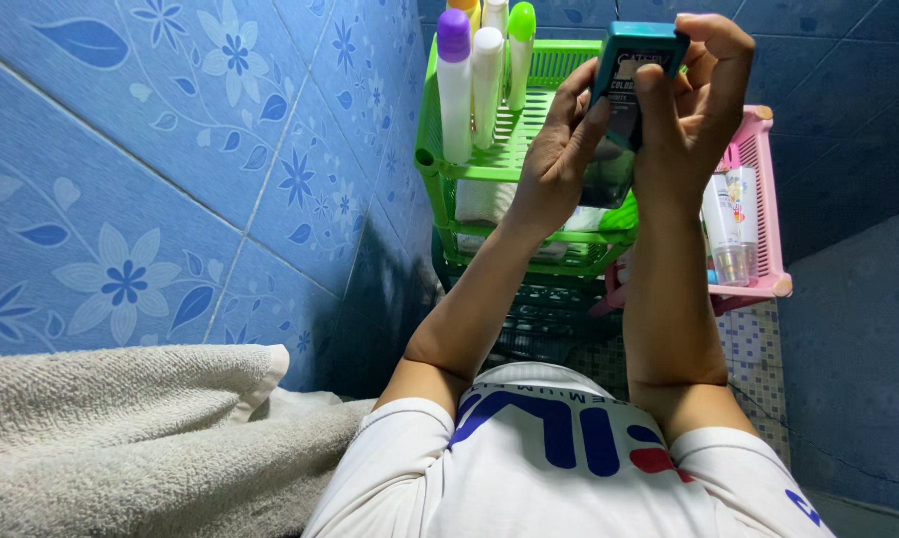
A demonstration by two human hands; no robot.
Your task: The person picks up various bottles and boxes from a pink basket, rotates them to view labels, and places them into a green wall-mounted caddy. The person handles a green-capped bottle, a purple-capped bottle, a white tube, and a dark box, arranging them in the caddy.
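Blue floral tile wall (170, 149) at left, beige towel (121, 438) near. Left hand (559, 164) and right hand (693, 110), each grip clamped on teal bottle (629, 90), held before green shelf rack (489, 149); pink rack (763, 199) right.

You hold a teal bottle (624, 90) with a dark label up between both hands; white bottles (472, 85) with purple, white and green caps stand in the green rack (529, 149); a printed white tube (730, 214) sits in the pink rack (763, 199).
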